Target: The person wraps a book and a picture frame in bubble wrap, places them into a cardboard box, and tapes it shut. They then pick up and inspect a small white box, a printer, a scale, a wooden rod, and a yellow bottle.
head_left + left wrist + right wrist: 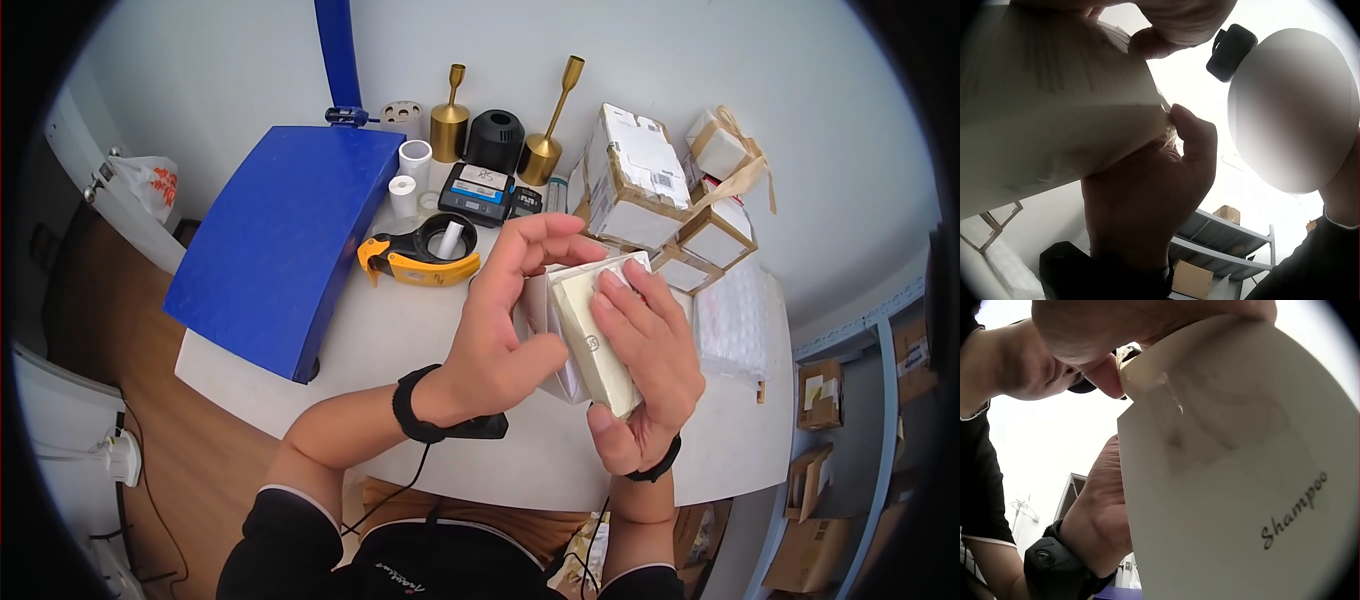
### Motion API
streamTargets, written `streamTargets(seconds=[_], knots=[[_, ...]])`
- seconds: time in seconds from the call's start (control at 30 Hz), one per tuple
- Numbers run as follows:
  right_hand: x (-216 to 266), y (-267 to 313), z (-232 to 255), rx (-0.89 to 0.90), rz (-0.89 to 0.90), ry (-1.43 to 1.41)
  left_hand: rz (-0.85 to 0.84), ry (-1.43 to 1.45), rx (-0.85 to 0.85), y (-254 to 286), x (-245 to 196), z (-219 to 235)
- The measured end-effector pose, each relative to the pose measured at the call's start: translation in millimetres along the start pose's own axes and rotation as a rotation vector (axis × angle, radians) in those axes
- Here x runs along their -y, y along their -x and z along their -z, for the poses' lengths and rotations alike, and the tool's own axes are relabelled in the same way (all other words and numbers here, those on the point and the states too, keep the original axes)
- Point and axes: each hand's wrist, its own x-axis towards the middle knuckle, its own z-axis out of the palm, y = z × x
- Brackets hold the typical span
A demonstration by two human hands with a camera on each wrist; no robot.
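Observation:
Both hands hold a white box (553,330) above the table, with a cream face (585,325) bearing a small round mark turned up. My left hand (505,320) is at its left side, fingers bent past the far end and thumb near the edge. Across the cream face lies my right hand (655,370), its thumb at the near end. The right wrist view shows "Shampoo" printed on the box (1229,487), with the left hand (1100,512) behind it. In the left wrist view the box (1054,119) hides part of the right hand (1141,194).
Behind the hands stand a tape dispenser (425,265), a black device (478,195), paper rolls (415,165) and gold candle holders (449,132). A blue panel (290,240) is at the left. Taped boxes (640,180) and bubble wrap (732,325) are at the right.

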Motion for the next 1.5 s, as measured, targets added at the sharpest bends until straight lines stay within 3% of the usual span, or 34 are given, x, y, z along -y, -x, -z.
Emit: streamTargets(seconds=[0.17,0.5,0.67,0.8,1.1,1.27,1.37,1.43,1.5], knots=[[0.4,2.4,1.2,0.028,-0.014,-0.005,-0.104,-0.12,-0.036,1.8,2.6,-2.3],[5.0,-1.3,-0.4,0.018,-0.006,0.086,-0.078,-0.144,-0.11,5.6,3.1,-6.4],[6.6,-0.6,-3.2,-0.02,-0.018,0.116,-0.023,-0.147,0.012,5.6,0.9,0.7],[3.1,-0.3,-5.0,-0.046,-0.028,0.07,0.025,-0.043,0.008,4.9,-0.8,0.2],[-6.8,1.8,-2.5,-0.083,-0.058,-0.007,-0.059,-0.069,0.092,6.4,6.5,-1.8],[-10.0,2.0,-0.3,-0.038,-0.045,0.052,-0.192,-0.345,0.077,8.2,12.4,-1.1],[-16.0,4.1,0.5,-0.096,-0.057,-0.126,-0.173,-0.349,0.053,7.7,9.6,0.4],[-27.0,10.6,0.3,-0.235,-0.035,-0.279,-0.199,-0.353,0.017,6.5,11.4,-0.7],[-31.1,11.8,2.3,-0.243,-0.022,-0.251,-0.225,-0.356,-0.019,5.7,13.2,0.0]])
